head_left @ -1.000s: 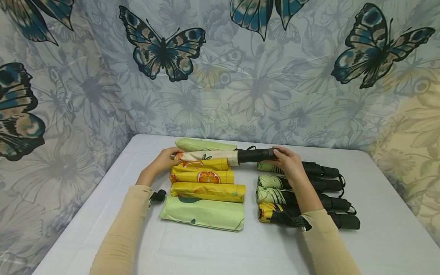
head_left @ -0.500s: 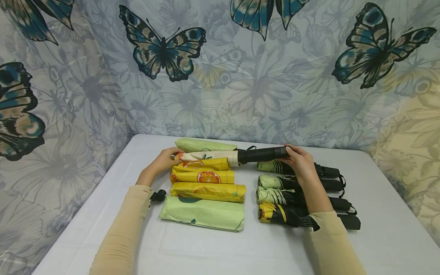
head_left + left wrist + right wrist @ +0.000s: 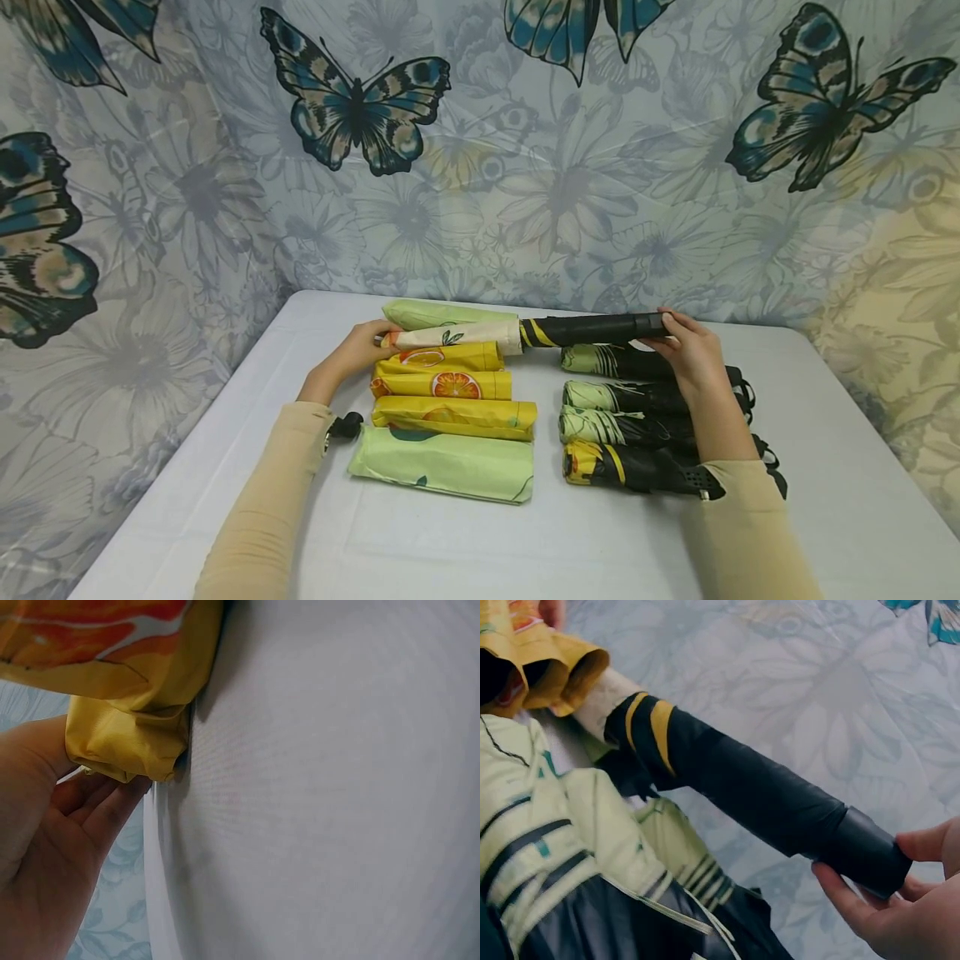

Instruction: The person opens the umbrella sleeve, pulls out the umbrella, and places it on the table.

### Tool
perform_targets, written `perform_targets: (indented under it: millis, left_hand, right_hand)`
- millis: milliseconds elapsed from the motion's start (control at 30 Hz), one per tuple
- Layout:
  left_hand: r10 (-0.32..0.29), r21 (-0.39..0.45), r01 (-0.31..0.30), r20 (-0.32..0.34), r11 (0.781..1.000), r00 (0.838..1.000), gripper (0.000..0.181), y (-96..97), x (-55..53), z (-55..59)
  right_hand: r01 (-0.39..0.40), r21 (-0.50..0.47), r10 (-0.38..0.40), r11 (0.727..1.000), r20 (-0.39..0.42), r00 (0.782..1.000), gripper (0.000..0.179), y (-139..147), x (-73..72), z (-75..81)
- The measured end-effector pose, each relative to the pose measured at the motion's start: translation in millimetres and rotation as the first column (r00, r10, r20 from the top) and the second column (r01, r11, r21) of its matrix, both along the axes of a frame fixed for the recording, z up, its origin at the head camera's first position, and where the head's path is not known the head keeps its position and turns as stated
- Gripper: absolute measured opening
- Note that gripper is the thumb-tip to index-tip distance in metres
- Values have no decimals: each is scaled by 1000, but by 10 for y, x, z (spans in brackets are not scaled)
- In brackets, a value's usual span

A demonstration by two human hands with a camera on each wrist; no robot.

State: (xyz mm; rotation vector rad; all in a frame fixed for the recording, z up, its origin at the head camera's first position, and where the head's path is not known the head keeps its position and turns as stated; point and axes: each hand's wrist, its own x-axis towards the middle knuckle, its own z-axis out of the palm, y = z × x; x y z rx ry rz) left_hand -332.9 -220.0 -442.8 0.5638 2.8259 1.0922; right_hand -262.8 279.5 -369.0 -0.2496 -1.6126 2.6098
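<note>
A folded black umbrella [image 3: 585, 330] with yellow stripes lies partly inside a cream fabric sleeve [image 3: 472, 335] with a leaf print. My right hand [image 3: 693, 358] pinches the umbrella's handle end [image 3: 870, 851] between thumb and fingers, clearly seen in the right wrist view. At the sleeve's left, closed end, my left hand [image 3: 356, 348] holds the fabric. In the left wrist view a yellow sleeve [image 3: 120, 742] hides the fingertips of that hand. The umbrella slants slightly up toward the right, and its tip is hidden within the sleeve.
Three yellow orange-print sleeves [image 3: 456, 387] and a light green sleeve [image 3: 442, 467] lie in a column in front. Another green sleeve [image 3: 435, 315] is behind. To the right lie three green-and-black umbrellas [image 3: 592, 395] and a yellow-and-black one [image 3: 600, 464] on the white table [image 3: 420, 550].
My right hand has moved right with the umbrella's handle, so more of the umbrella, including its yellow stripes, now shows outside the sleeve. The left hand has stayed in place.
</note>
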Motion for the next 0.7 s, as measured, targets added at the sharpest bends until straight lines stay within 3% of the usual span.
perform_targets:
  millis: [233,467,700]
  left_hand:
    - [2,3,-2,-9,1000,1000,33,14,4,18]
    - [-9,-13,9,-17,1000,1000,32,19,-17,5]
    - [-5,-17,5,-15,1000,1000,33,18,-27,11]
  right_hand:
    - [45,-108,-47,993,-15,999,12,162,-9,11]
    - [138,-129,-132,982,50,990,67,312,-46,3]
    - [266,-253,-237,930,137,962,71,493,-88,-50]
